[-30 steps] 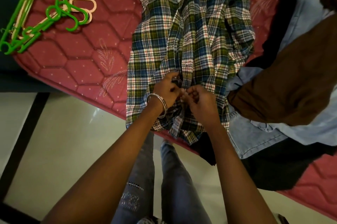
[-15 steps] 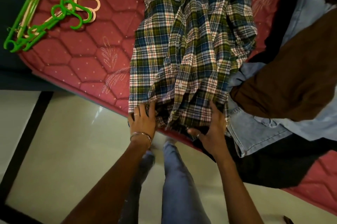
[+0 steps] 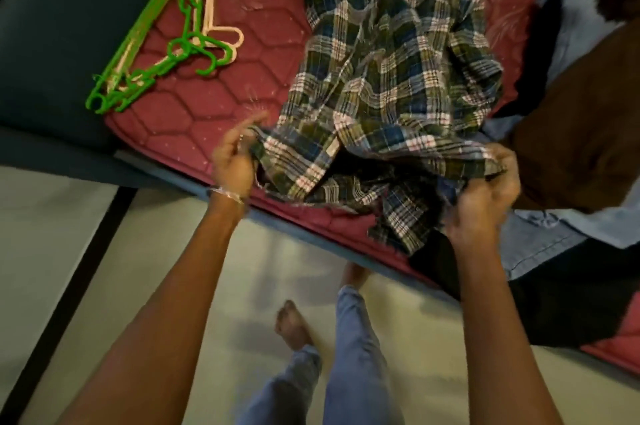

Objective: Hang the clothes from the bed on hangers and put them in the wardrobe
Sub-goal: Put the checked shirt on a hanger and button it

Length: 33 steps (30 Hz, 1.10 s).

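1. Plaid shirt spread on the red mattress, long axis running away from the body: collar end far, hem end at the near bed edge, hanging partly over it.
2. Left hand at the hem's left corner, fingers curled and pinching the cloth; bangle at the wrist.
3. Right hand at the hem's right corner, fingers closed round a gathered fold of the fabric; blurred, so exact finger placement unclear.
4. Hem stretched between the two grips, lifted slightly off the mattress; rest of the shirt lying rumpled on the bed.
5. Hangers, green and pale pink in one loose stack, lying up and to the left of the shirt, apart from it, near the mattress corner; nearer the left hand than the right.
6. Probably a straightening step before hanging: collar lies at the far end from both hands, so reaching it, or turning the shirt, needed before any hanger goes in.
7. Pile of other clothes, brown, denim-blue and dark, just right of the shirt, touching its edge; not yet hung.
8. Wardrobe not in view.
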Available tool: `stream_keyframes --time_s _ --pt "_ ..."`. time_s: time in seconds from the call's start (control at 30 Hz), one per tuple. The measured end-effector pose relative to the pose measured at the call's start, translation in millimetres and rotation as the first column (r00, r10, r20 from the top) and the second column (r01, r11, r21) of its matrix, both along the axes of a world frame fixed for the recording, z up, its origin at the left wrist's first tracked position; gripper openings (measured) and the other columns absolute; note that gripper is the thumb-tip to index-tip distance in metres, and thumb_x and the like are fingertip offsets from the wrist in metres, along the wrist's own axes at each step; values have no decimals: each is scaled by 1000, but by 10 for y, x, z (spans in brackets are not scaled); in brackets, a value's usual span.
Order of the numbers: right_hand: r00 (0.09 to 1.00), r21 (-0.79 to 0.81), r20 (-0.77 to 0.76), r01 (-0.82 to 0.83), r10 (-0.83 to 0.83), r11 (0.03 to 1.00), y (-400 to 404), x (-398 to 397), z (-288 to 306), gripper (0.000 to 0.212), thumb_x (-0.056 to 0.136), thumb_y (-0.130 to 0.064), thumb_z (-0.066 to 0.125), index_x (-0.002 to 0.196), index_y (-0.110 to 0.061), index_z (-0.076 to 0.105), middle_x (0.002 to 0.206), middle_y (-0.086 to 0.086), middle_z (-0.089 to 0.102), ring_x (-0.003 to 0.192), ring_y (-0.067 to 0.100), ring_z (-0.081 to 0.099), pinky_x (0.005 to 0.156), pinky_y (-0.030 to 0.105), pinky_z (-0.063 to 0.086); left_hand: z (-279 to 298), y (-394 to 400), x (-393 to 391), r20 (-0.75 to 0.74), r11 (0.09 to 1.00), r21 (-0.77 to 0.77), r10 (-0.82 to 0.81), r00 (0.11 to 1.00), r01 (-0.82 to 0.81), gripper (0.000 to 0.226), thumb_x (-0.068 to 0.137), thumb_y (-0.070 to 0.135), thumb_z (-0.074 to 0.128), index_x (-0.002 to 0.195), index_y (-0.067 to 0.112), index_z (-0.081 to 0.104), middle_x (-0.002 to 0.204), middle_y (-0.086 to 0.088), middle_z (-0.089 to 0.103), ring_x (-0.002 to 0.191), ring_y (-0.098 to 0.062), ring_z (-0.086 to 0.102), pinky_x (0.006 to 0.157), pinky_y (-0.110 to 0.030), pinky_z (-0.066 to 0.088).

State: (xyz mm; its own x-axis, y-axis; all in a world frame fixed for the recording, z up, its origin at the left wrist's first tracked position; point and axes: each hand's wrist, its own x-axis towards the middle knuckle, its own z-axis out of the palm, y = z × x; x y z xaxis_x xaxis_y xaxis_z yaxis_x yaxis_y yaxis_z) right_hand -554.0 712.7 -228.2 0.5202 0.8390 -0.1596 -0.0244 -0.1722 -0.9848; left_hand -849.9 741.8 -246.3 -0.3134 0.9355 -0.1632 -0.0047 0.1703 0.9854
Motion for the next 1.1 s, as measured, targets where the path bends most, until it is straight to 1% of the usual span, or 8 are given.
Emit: stream_keyframes --time_s 0.03,0.1,0.17,0.27,0.37,0.6,0.83,1.1 --pt "956 12 222 -199 191 980 -70 29 28 34 82 7 40 97 -17 57 86 12 55 68 30 50 60 36 42 45 -109 -151 -242 983 2 -180 953 186 20 87 8 51 101 11 65 101 -4 70 93 5 62 89 -18 48" --pt "537 -362 579 -505 613 784 -275 77 79 24 87 -1 49 105 -11 62 92 20 62 80 34 60 67 29 43 -20 -299 -466 -564 842 -303 -536 627 447 31 84 32 51 98 14 72 101 -11 71 93 -10 66 85 -27 51" --pt "115 -835 424 -333 898 437 -578 80 -6 29 89 -10 54 117 -12 59 113 23 61 97 41 60 76 38 49 -99 -482 -695 -530 572 -727 -819 219 380 39 83 48 48 105 26 72 107 -7 70 98 -26 64 84 -31 50" --pt "253 -992 118 -15 960 126 -889 -56 -117 33 91 -29 45 120 -14 52 127 18 54 117 38 51 97 49 44 -214 -691 -748 -348 336 -924 -937 -34 182 39 85 57 53 118 39 62 126 -3 60 111 -28 56 94 -36 46" --pt "370 -994 84 -35 925 104 -951 -142 -232 22 95 -26 44 115 -24 52 135 12 43 129 39 36 104 54 32 -365 -766 -668 -361 370 -910 -929 80 186 51 80 62 55 122 33 58 124 -8 59 108 -31 55 95 -41 45" --pt "491 -577 506 -418 709 702 -602 -1113 -313 14 90 -16 58 94 -9 69 94 13 62 91 32 56 75 33 40 -415 -563 -107 -549 820 -497 -550 629 283 26 92 17 50 105 9 71 103 -14 70 95 -32 63 84 -32 47" --pt "474 -768 357 -342 805 542 30 -1722 -797 49 93 -38 58 128 -7 44 126 15 50 109 34 55 84 38 47 -782 -183 174 -361 757 -649 -396 844 78 22 85 3 59 95 16 74 93 -10 73 83 -30 68 79 -43 58" --pt "260 -833 325 -376 909 405 186 -1519 -1009 44 92 -30 59 127 -10 44 128 12 47 108 34 57 80 41 51 -862 -114 226 -461 745 -646 -554 694 166 15 77 18 74 92 16 77 94 -6 72 86 -22 66 87 -22 47"
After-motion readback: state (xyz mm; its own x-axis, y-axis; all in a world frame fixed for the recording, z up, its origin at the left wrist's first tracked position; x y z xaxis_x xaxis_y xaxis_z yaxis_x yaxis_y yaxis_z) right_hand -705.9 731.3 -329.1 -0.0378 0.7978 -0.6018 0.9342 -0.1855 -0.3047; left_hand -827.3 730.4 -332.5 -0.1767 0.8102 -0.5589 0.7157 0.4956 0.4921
